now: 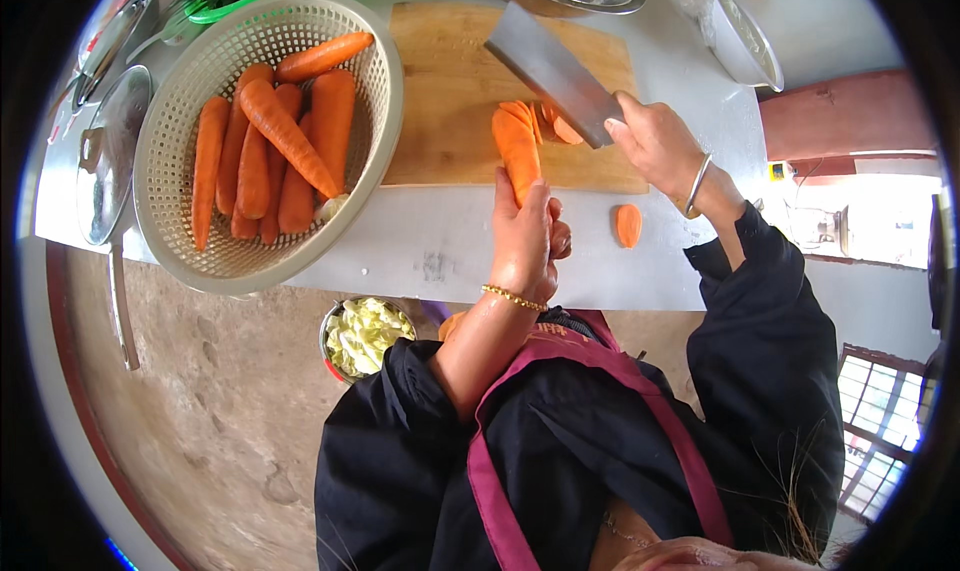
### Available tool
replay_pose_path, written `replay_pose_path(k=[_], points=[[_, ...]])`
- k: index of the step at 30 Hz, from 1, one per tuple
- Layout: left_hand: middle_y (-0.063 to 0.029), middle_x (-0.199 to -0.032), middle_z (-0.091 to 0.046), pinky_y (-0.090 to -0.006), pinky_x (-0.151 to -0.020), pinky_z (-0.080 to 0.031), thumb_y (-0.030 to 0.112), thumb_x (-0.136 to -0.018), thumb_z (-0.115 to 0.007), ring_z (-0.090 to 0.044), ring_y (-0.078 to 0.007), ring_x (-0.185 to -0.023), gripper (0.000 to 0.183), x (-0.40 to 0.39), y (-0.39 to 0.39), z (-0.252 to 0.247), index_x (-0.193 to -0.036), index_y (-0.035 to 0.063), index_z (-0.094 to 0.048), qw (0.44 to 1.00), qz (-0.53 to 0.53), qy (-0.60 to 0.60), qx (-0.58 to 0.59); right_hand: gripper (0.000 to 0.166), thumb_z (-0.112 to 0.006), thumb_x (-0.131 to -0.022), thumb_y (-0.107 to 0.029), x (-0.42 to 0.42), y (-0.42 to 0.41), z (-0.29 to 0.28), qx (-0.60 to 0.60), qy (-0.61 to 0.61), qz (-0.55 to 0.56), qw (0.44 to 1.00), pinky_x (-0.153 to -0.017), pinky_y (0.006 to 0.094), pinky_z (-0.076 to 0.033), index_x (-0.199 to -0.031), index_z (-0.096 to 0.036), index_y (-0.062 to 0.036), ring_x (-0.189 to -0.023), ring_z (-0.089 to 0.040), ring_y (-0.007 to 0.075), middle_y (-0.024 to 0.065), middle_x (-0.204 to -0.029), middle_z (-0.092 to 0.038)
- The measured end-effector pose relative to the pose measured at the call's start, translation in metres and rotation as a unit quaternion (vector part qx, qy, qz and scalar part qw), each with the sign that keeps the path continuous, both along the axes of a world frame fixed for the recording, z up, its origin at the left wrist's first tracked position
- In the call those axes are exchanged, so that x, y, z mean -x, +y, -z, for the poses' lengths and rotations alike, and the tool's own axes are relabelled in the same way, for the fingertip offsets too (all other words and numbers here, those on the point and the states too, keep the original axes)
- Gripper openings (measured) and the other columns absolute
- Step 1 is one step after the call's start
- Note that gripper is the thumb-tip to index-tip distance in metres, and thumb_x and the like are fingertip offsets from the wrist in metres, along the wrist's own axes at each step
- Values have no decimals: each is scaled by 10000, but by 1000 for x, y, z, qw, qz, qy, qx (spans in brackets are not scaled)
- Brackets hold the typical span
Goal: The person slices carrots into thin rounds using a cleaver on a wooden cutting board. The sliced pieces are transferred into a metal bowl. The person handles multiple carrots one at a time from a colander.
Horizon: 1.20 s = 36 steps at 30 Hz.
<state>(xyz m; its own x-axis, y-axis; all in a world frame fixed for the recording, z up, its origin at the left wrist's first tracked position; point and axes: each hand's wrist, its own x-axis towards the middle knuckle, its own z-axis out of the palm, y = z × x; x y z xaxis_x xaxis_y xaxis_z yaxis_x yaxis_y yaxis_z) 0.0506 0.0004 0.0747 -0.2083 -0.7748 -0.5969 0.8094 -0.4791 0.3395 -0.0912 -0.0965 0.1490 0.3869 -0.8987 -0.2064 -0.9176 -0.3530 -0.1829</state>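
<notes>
My left hand [529, 237] grips the lower end of a partly sliced carrot [514, 147], whose cut end rests on the wooden cutting board [442, 91]. In my right hand [660, 140] is a cleaver [555, 72], its broad blade slanting up to the left over the board. Several carrot slices [566, 130] lie between the held carrot and the blade, partly hidden by the blade. One loose slice [628, 226] lies on the metal table in front of the board. To the left, a plastic colander [392, 121] holds several whole carrots [289, 136].
A metal bowl [592, 5] with carrot pieces stands behind the board, and a white bowl [742, 38] at the back right. At the left are a glass lid [116, 158] and a green basket [247, 5] of leafy greens. Below the table edge [600, 297] stands a container of cut leaves [367, 335].
</notes>
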Motion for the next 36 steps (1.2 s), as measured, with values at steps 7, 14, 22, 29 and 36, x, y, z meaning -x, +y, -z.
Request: replay_pose_path(k=[7,14,22,29,36], points=[[-20,-713,-462,-222,-414,-280,194,-900,-459,-376,-94,-446,281,-5,-1,1,-1160,179,-352,1000,10,9,10,209,-473,-859,-196,-4,-6,5,-155,-41,93,983,-613,459,-423,-832,-473,12,-670,-535,408,219,-690,-565],[-21,-719,-465,-218,-416,-285,197,-900,-466,-379,-91,-452,301,-2,-2,0,-1179,180,-355,1000,8,0,2,208,-483,-854,-198,11,-6,17,-13,9,28,999,-627,460,-423,-816,-470,6,-692,-535,405,215,-698,-566],[-18,-675,-457,-231,-393,-320,222,-892,-475,-377,-108,-417,472,-18,-23,18,-1320,159,-285,974,47,-209,78,204,-480,-878,-183,23,0,15,-144,-173,138,964,-378,281,-378,-809,-449,7,-386,-462,144,75,-512,-476],[-159,-963,-506,-442,-679,-445,266,-805,-584,-528,-344,-774,473,-58,-58,56,-1209,56,-452,311,90,-927,190,220,-479,-869,-192,66,25,22,-66,-295,256,918,-363,254,-376,-786,-431,6,-380,-445,92,37,-526,-481],[-153,-787,-574,-435,-625,-468,253,-738,-661,-587,-336,-747,263,-7,-84,43,-823,25,-562,415,70,-873,246,214,-483,-867,-196,110,65,43,-81,-342,318,881,-355,251,-370,-848,-472,17,-391,-449,85,29,-539,-489]])
